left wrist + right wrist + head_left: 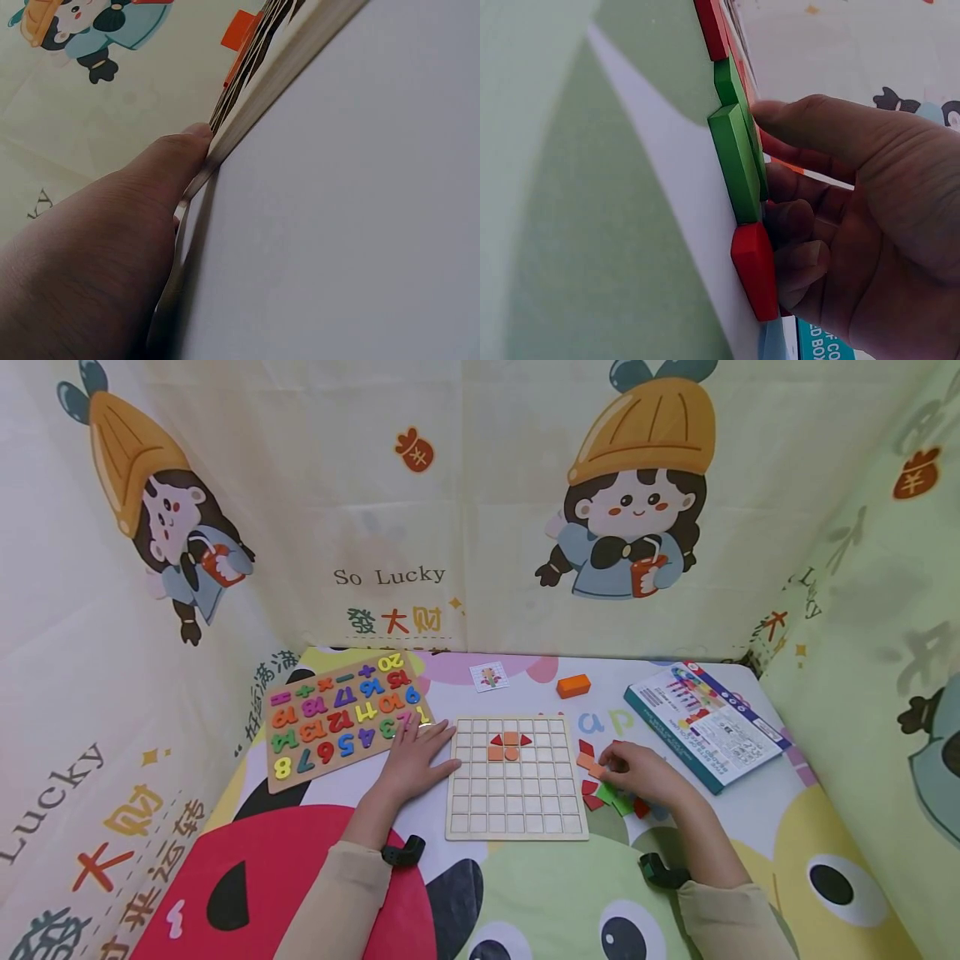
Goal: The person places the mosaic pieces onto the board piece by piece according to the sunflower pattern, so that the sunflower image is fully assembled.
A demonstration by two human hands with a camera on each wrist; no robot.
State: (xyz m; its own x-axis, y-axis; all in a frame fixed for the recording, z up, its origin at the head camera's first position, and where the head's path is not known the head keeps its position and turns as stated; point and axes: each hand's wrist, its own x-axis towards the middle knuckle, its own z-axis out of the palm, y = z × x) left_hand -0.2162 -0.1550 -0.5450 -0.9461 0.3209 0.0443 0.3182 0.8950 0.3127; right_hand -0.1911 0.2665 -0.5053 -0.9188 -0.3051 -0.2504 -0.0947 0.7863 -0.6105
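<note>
Evidently, a cream printed curtain (510, 627) closes off the back and both sides of the desk (300, 860), whose top shows bright cartoon shapes. A number board (300, 768) lies towards the far left corner, a box (697, 718) towards the far right, and a grid board (517, 802) between them. The left hand (411, 762) spreads straight fingers over the number board's right end, thumb touching the grid board's left edge. The right hand (647, 774) bends its fingers beside the right edge. Near the desk's far edge lie a card (489, 677) and an orange block (573, 686). Loose orange pieces (584, 761) sit at the right fingertips; whether they pinch one I cannot tell. Green pieces (622, 804) lie just nearer.
</note>
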